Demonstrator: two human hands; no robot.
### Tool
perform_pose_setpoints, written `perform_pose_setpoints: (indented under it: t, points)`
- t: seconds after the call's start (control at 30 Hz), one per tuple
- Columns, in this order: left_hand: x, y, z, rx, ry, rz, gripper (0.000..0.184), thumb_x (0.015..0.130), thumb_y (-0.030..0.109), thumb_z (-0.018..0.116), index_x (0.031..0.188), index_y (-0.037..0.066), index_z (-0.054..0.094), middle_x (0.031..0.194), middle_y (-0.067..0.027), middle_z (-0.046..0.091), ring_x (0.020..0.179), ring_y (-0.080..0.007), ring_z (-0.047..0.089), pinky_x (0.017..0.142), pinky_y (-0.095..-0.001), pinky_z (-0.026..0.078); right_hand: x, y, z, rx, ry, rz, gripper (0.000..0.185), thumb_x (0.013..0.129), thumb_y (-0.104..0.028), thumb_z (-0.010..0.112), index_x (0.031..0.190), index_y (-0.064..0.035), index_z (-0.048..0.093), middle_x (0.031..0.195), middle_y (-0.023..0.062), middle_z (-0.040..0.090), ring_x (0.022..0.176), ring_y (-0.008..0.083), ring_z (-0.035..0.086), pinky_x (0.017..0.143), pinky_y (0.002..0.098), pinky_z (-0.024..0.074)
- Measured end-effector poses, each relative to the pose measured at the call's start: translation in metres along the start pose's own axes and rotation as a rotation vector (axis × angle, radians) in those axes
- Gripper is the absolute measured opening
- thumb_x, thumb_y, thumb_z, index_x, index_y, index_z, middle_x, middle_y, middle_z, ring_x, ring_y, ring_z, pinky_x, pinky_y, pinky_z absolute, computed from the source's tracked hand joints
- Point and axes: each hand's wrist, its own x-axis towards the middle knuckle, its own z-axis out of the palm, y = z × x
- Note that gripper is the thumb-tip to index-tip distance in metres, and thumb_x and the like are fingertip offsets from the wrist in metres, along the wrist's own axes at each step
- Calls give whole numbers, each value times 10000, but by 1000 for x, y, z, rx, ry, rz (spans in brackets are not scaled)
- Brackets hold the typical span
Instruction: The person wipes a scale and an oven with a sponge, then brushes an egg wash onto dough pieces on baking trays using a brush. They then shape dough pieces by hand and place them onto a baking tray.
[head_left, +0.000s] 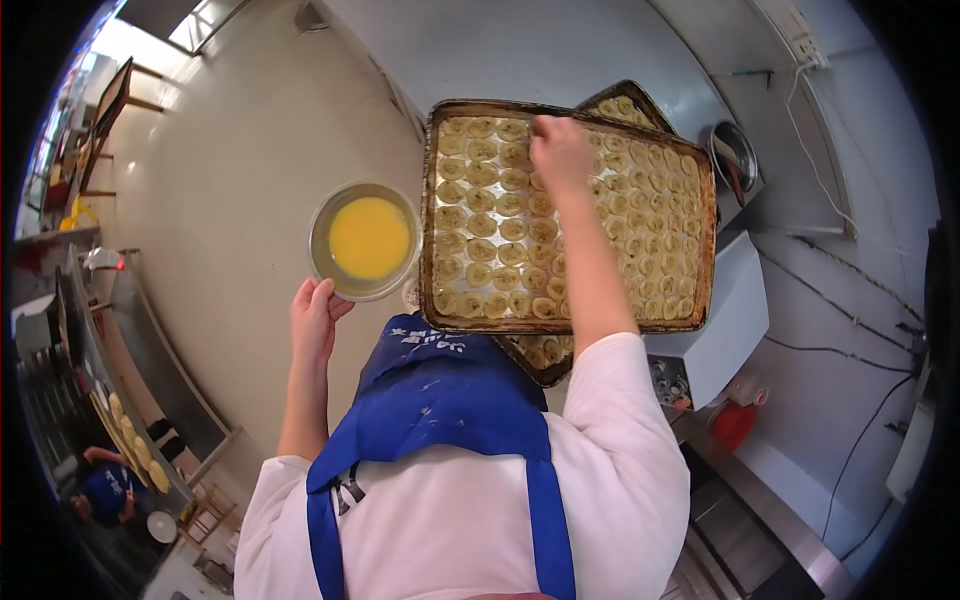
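My left hand [314, 308] grips the rim of a round metal bowl [322, 235] out to the left of the tray. Yellow liquid that looks like beaten egg [369, 238] lies in the bowl. My right hand [560, 155] is closed above the upper middle of a worn baking tray [431, 210]; whatever its fingers hold is hidden. Rows of small round dough pieces [482, 200] with dark flecks cover the tray. Some pieces in the columns near my right hand look darker and glossier than those farther left and right.
A second filled tray [545, 374] lies crosswise underneath. At the upper right stands a metal pot [735, 150] with a brown-handled tool in it. A grey-white panel [728, 310] and a red container [733, 426] are right. A co-worker [108, 490] is far lower left, near long dough pieces [135, 440].
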Motion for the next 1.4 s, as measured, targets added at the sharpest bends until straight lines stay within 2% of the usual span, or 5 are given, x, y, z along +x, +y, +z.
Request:
perform_pose_setpoints:
  t: [0.4, 0.63, 1.07, 1.17, 1.4]
  points:
    - [9, -6, 8, 65, -56, -33, 122, 902, 131, 532, 818, 45, 513, 784, -46, 606, 705, -127, 625, 663, -270, 552, -127, -60, -52, 236, -401, -878, 427, 671, -31, 650, 1087, -116, 611, 1054, 48, 602, 949, 222, 590, 753, 332, 532]
    - [25, -26, 12, 155, -215, -12, 114, 907, 144, 513, 886, 37, 544, 833, -49, 622, 744, -119, 630, 686, -278, 552, -142, -113, -146, 884, -78, 95, 192, 829, -45, 632, 1020, -33, 635, 950, 96, 659, 820, 144, 638, 725, 262, 502]
    - [33, -29, 41, 133, -409, -128, 138, 894, 132, 558, 795, 44, 517, 756, -16, 559, 666, -101, 597, 618, -239, 542, -112, -140, -132, 907, 198, 31, 190, 841, -98, 644, 1016, -24, 645, 874, 79, 675, 774, 138, 643, 704, 267, 505]
    - [40, -26, 44, 154, -452, -128, 137, 891, 126, 559, 796, 36, 518, 768, -16, 557, 677, -102, 600, 627, -245, 541, -117, -143, -138, 797, -394, 192, 195, 848, -108, 643, 1018, -14, 643, 945, 95, 668, 857, 150, 637, 757, 270, 496]
    - [53, -13, 33, 221, -458, -137, 151, 886, 113, 554, 771, 23, 514, 750, -25, 558, 675, -107, 604, 620, -248, 547, -95, -148, -116, 717, 35, -64, 206, 820, -70, 670, 1025, -60, 647, 969, 107, 663, 855, 200, 650, 720, 287, 516]
